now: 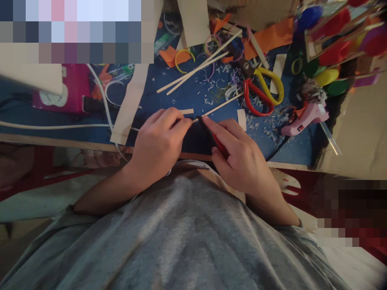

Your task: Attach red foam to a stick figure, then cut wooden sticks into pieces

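Observation:
My left hand [165, 139] pinches the near end of a thin wooden stick [222, 106], which slants up to the right over the blue tabletop. Wrapped around a red and black craft knife [220, 144] is my right hand [240, 155], its index finger stretched along the tool toward the tip. The dark tip touches or lies right beside the stick, close to my left fingertips; I cannot tell which. Just past my left fingers lies a short pale strip [186, 111]. Two more wooden sticks [198, 72] lie crossed farther back.
Red and yellow handled scissors [258, 90] and a pink glue gun [305, 119] lie to the right among shavings. A magenta power socket box [62, 90], white cable [54, 127] and cardboard strip [131, 102] are at left. Colourful spoon-like pieces [328, 76] crowd the back right corner.

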A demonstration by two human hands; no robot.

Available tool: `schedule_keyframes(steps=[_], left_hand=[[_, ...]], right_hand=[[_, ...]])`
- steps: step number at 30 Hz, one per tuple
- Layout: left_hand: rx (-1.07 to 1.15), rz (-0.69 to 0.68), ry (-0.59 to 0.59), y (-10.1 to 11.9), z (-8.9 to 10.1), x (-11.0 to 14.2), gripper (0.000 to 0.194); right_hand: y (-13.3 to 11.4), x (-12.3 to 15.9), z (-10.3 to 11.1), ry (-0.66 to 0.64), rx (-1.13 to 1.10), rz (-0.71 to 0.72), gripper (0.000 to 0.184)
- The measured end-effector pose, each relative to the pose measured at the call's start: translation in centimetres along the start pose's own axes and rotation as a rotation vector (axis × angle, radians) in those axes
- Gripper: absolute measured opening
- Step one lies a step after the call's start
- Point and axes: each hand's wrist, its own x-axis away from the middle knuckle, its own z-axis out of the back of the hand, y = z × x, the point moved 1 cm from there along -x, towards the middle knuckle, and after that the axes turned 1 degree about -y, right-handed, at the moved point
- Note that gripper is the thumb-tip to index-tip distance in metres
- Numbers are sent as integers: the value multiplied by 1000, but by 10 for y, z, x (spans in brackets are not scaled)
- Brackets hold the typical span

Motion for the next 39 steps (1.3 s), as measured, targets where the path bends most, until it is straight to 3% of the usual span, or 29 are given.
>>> schedule_keyframes(steps=[21, 31, 39], left_hand=[[-4, -5, 13, 0, -1, 0, 31], [-9, 62, -12, 6, -3, 0, 43], [-8, 61, -85, 4, 2, -4, 40]], right_hand=[[-7, -4, -4, -35, 40, -7, 73], [-15, -10, -11, -56, 96, -46, 77], [-19, -1, -7, -90, 161, -60, 75]])
